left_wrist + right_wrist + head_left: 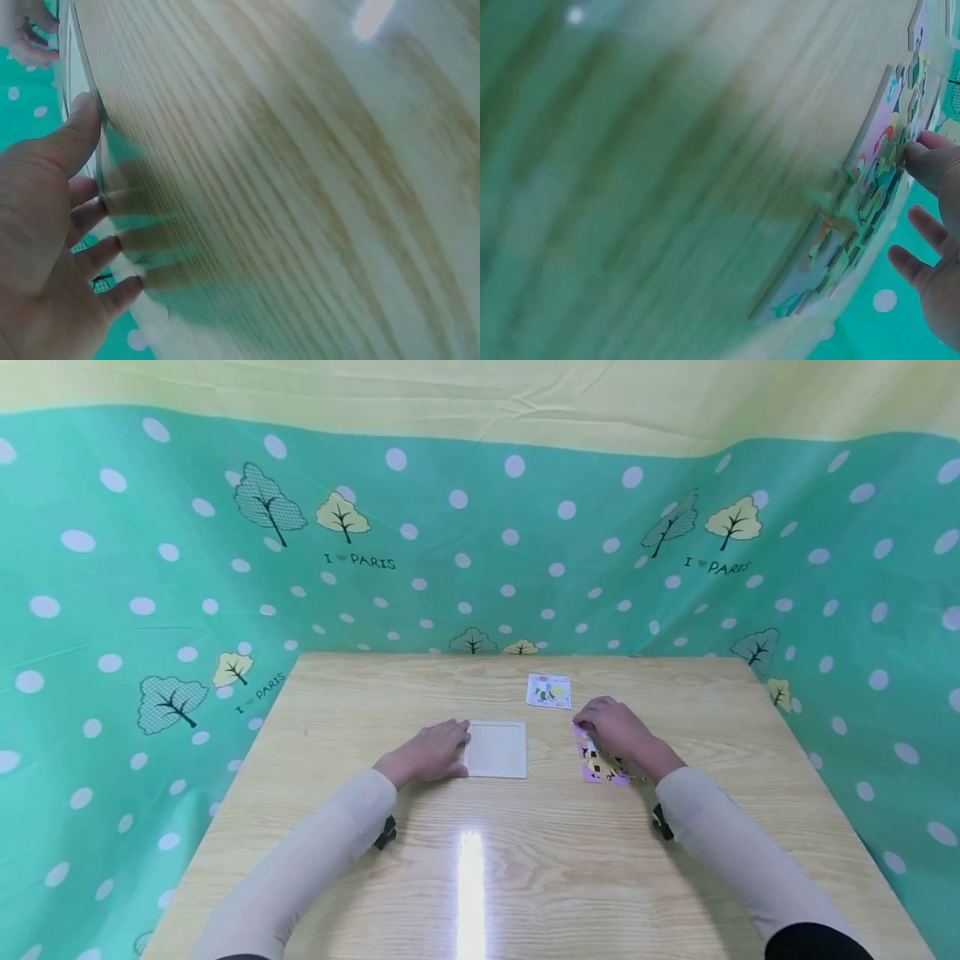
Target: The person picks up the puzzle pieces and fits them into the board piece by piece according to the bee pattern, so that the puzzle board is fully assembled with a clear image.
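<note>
A square white puzzle tray (pixel 495 752) with a thin raised border lies flat on the table. Along its left edge, my left hand (pixel 431 752) rests with fingers spread; in the left wrist view the thumb (pixel 84 124) touches the tray's border. To the right lies a cluster of jigsaw puzzle pieces (pixel 592 768), coloured pink, yellow and black. My right hand (pixel 617 728) is over this cluster, partly covering it. Seen from the right wrist, its thumb and forefinger pinch a puzzle piece (pixel 901 155) at the cluster, while other fingers stay extended.
Behind the pieces lies a small picture card (pixel 549 691) with a yellow and green print. The wooden table (pixel 375 693) is bordered by a green dotted cloth (pixel 480 543) at the back and sides. Light reflects off the table's near middle.
</note>
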Tool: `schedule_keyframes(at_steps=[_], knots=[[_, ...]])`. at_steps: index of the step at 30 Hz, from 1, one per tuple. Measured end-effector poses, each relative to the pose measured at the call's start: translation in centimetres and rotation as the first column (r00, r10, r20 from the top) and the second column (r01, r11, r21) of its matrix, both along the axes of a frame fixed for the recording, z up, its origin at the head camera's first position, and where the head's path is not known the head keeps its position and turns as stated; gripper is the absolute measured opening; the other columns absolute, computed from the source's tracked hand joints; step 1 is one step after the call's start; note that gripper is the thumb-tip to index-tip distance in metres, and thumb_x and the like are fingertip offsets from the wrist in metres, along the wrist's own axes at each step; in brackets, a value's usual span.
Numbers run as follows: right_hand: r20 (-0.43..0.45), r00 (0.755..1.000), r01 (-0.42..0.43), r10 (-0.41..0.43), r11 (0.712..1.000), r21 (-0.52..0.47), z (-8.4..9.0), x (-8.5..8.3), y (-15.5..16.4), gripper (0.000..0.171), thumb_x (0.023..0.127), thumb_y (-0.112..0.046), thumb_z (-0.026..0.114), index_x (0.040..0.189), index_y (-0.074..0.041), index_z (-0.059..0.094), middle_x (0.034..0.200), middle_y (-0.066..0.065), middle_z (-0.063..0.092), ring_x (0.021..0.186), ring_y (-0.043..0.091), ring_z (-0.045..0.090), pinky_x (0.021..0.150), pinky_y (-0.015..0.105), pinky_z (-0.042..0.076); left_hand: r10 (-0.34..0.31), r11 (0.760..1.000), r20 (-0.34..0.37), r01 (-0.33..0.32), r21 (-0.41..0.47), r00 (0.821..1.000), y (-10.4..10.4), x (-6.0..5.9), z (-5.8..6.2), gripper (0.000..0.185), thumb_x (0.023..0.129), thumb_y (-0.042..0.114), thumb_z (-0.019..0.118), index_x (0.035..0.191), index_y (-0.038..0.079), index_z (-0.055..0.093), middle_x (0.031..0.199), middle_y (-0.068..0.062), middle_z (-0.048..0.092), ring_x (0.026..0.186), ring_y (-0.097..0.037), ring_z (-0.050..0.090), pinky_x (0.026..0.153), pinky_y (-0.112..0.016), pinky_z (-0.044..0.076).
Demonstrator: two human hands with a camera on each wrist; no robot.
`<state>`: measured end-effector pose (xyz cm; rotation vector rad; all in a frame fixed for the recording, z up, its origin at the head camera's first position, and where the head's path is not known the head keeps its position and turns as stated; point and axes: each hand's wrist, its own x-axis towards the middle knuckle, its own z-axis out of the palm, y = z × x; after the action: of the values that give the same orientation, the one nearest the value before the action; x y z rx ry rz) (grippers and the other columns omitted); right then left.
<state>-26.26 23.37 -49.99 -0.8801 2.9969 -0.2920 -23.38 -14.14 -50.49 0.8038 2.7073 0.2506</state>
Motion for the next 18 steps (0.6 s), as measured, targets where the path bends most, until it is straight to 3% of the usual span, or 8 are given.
schedule_keyframes(at_steps=[8,18], knots=[[-0.015,1.0,-0.022,0.023,0.999,0.044,-0.22,-0.83,0.13,0.026,0.097,-0.012,0.068,0.123,-0.012,0.072,0.123,0.008,0.072,0.122,0.035,0.062,0.104,0.058,0.052,-0.014,1.0,-0.032,0.013,-0.021,0.999,-0.22,0.11,0.28,0.072,0.094,0.054,0.067,0.147,0.009,0.05,0.166,-0.013,0.032,0.154,-0.036,0.031,0.125,-0.057,0.032],[0.056,0.998,-0.018,0.019,1.0,-0.024,-0.13,-0.33,-0.36,0.036,0.098,-0.022,0.068,0.132,-0.01,0.067,0.126,0.011,0.069,0.127,0.035,0.057,0.106,0.06,0.048,-0.041,0.998,-0.031,0.04,-0.041,0.999,-0.08,0.35,0.58,0.071,0.095,0.053,0.065,0.148,0.008,0.049,0.166,-0.015,0.032,0.153,-0.037,0.032,0.126,-0.054,0.031]])
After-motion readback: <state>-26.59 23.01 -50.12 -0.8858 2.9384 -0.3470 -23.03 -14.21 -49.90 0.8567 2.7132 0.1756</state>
